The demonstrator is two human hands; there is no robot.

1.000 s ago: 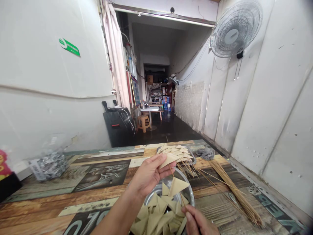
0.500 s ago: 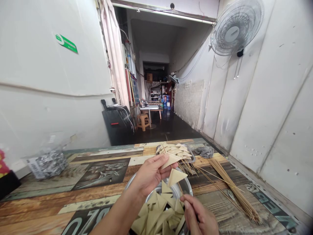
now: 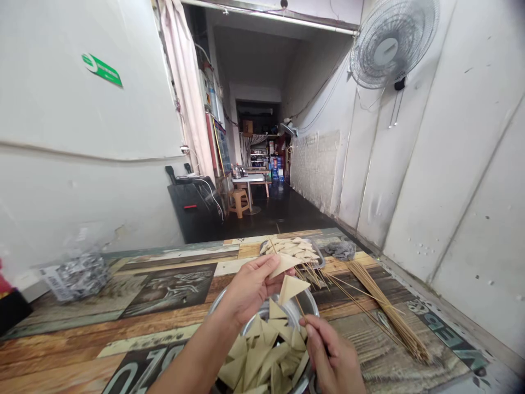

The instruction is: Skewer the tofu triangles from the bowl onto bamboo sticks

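My left hand (image 3: pixel 255 284) is closed on a pale triangular piece (image 3: pixel 284 265), which looks like a cut sheet of tofu skin. A thin wooden skewer (image 3: pixel 301 310) runs up through a second triangle (image 3: pixel 293 289) and on through the one in my left hand, its tip showing above. Lower down, my right hand (image 3: pixel 331 347) pinches the skewer below both pieces. Beneath my hands stands a round metal bowl (image 3: pixel 313 302) heaped with loose triangles (image 3: pixel 262 353). My left forearm covers part of its rim.
Behind the bowl is a tray (image 3: pixel 321 260) of skewered triangles (image 3: pixel 293 247), sticks pointing toward me. A bundle of bare skewers (image 3: pixel 389 314) lies to the right, near a grey cloth (image 3: pixel 341 250). A clear bag of silvery packets (image 3: pixel 77 276) sits at the left.
The view has shifted slightly. My hands keep nearly the same pose, with both triangles still on the skewer.
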